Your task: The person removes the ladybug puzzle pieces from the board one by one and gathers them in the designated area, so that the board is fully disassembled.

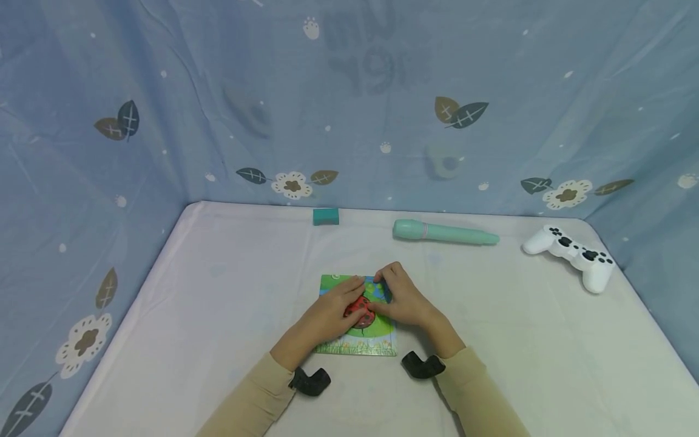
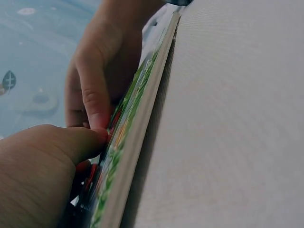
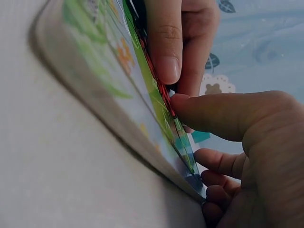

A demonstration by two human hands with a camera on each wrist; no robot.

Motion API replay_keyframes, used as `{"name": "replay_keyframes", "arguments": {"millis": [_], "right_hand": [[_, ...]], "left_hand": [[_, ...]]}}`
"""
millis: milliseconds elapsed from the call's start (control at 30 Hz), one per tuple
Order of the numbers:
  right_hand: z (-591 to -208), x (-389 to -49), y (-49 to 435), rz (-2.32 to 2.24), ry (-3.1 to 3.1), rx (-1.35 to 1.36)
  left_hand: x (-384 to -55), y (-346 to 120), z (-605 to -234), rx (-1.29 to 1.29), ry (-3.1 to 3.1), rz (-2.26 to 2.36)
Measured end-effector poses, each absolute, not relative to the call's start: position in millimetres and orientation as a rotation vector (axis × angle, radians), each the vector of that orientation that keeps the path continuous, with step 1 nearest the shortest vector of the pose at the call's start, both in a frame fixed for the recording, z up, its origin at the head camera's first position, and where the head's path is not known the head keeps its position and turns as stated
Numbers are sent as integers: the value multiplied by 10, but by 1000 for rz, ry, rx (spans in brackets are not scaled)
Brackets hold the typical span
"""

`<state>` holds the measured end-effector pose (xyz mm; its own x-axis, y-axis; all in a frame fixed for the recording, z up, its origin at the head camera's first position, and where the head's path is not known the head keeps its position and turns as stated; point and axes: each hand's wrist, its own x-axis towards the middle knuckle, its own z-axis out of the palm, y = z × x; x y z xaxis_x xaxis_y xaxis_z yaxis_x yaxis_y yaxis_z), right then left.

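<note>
A flat ladybug picture puzzle [image 1: 357, 347] lies on the white table, green with a red, black-spotted ladybug [image 1: 360, 317] in its middle. My left hand [image 1: 330, 312] rests across its left and middle part, fingers extended, thumb on the ladybug. From the right, my right hand [image 1: 404, 297] touches the puzzle's upper right part. Its thumb [image 3: 209, 109] presses on the red area, close to the left hand's thumb, and its other fingers bend toward the board's edge. In the left wrist view the board's pale, thick edge [image 2: 147, 114] shows. Part of the picture is hidden under both hands.
A teal block [image 1: 326, 216] stands at the back of the table. To its right lie a mint-green tapered stick [image 1: 445, 232] with a thicker end and a white game controller [image 1: 570, 255]. Blue patterned cloth [image 1: 349, 121] hangs behind the table.
</note>
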<state>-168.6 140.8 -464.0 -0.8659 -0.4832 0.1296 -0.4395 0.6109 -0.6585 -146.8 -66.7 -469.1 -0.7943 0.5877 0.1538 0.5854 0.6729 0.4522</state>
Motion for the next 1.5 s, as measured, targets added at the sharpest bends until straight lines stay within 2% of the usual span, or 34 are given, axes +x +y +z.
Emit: {"name": "replay_keyframes", "arguments": {"millis": [567,833,1100,1500], "right_hand": [[-4574,-1688,1585,-1289,2514,-704],[-4564,-1673,1650,-1210,2598,-814],[-4549,-1677,1709,-1197,2679,-754],[-4358,-1668,2345,-1290,2687,-690]], "left_hand": [[-1478,-665,-4697,1013,2885,758],[-1481,-662,-4717,1023,2893,738],[-1469,-673,-4722,1044,2904,766],[-1461,-665,-4708,1035,2901,752]]}}
